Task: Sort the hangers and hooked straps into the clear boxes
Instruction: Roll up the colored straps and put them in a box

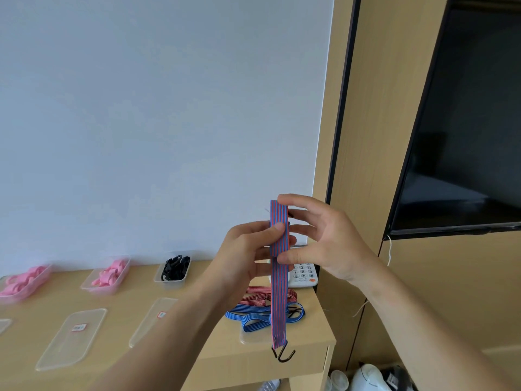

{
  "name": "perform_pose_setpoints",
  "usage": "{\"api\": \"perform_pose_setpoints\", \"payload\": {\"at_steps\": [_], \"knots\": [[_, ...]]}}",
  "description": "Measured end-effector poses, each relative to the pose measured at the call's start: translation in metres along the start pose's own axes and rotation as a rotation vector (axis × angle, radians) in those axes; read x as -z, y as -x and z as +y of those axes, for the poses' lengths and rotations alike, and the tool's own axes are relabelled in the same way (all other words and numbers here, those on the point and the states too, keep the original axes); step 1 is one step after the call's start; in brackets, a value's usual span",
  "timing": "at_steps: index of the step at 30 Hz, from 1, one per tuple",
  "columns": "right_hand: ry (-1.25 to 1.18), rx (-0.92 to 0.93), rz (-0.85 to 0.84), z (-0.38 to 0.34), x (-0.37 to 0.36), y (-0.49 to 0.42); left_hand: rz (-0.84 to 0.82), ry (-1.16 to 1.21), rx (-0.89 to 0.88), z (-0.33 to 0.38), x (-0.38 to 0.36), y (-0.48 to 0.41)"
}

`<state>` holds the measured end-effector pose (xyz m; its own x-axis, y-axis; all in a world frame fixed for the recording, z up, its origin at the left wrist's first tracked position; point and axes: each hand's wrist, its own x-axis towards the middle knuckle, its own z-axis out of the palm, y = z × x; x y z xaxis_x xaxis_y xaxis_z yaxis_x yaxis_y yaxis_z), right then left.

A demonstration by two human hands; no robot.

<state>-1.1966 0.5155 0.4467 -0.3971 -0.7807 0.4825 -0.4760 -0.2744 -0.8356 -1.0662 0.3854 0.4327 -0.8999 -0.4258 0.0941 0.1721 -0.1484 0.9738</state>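
Between left hand (248, 251) and right hand (324, 244): strap (279, 294)

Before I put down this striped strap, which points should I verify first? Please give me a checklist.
1. Grip: left hand and right hand both pinch the striped strap: ok.
2. Strap folded compactly: the lower end hangs long: not ok.
3. Hooks free of the loose straps on the table: ok.
4. Clear plastic under the loose straps is a box, not a lid: cannot tell.
5. Black hangers box holds no straps: ok.
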Motion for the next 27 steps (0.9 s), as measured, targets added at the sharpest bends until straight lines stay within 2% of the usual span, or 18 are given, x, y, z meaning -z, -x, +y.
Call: {"api": "perform_pose_setpoints", "payload": {"at_steps": [5, 9, 16, 18, 22, 27], "knots": [[-0.08, -0.07, 0.079, -0.004, 0.0, -0.006, -0.025, -0.06, -0.03, -0.001, 0.003, 0.001], [0.007, -0.136, 0.109, -0.005, 0.003, -0.014, 0.008, -0.041, -0.017, -0.004, 0.0, 0.003], [0.121, 0.03, 0.22, -0.008, -0.004, -0.017, 0.099, -0.086, 0.092, -0.012, 0.0, 0.005], [0.066, 0.057, 0.215, -0.009, -0.008, -0.015, 0.118, -0.067, 0.071, -0.013, 0.001, 0.005], [-0.254, 0.021, 0.266, -0.009, -0.012, -0.009, 0.118, -0.038, -0.002, -0.015, 0.0, 0.005], [-0.258, -0.148, 0.081, -0.008, -0.007, -0.004, 0.094, 0.042, -0.033, -0.013, 0.0, 0.007]]}}
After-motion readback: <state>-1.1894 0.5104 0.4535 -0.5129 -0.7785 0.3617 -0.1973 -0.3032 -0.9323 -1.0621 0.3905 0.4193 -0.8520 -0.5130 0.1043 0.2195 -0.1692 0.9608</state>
